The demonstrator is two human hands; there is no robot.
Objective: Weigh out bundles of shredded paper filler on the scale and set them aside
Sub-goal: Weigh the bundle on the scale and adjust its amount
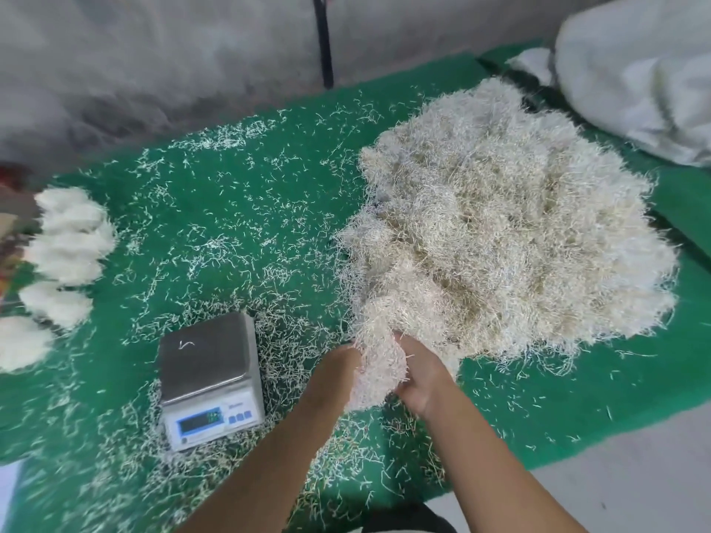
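A big heap of pale shredded paper filler [508, 225] lies on the right of the green mat [238, 209]. At its near edge a clump of filler [379, 375] sits between both hands. My left hand [336, 375] grips it from the left and my right hand [421, 378] grips it from the right. The scale [209, 375] stands to the left of my hands, its steel pan bare but for one stray strand. Several white bundles [67, 255] lie in a row at the far left edge.
Loose paper strands are scattered all over the mat. A large white sack [638, 78] lies at the back right. A dark pole [323, 40] stands against the grey wall behind. Grey floor shows at the lower right.
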